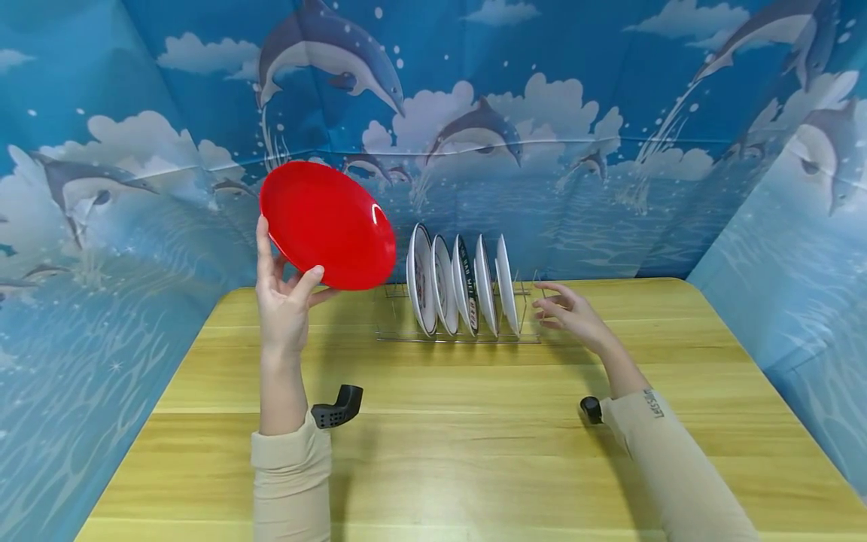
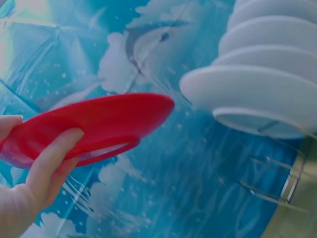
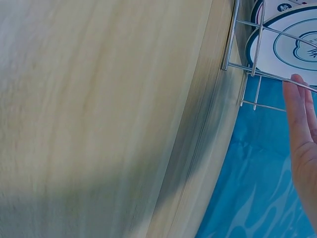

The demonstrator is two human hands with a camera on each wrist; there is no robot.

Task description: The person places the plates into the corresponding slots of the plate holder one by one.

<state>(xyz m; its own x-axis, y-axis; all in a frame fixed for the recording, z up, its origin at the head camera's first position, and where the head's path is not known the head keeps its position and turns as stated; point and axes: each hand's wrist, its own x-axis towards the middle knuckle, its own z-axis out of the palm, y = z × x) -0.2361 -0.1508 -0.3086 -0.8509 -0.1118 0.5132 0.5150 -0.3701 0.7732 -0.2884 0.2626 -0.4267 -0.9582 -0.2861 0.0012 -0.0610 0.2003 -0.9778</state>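
A red plate (image 1: 328, 226) is tilted in the air left of the dish rack, its glossy face toward the head camera. My left hand (image 1: 283, 305) grips it by its lower left edge, thumb on the face and fingers behind. The left wrist view shows the red plate (image 2: 99, 121) from below, with its foot ring. Several white patterned plates (image 1: 421, 278) stand on edge in the wire dish rack (image 1: 460, 340). At the rack's right end is my right hand (image 1: 569, 315); in the right wrist view its extended fingertips (image 3: 295, 91) appear to touch the rack's wire.
The rack stands near the back edge of a wooden table (image 1: 460, 452). A blue dolphin-print cloth (image 1: 576, 188) hangs behind and at both sides. A black wrist device (image 1: 339, 408) sits by the left sleeve, another (image 1: 591, 410) by the right sleeve.
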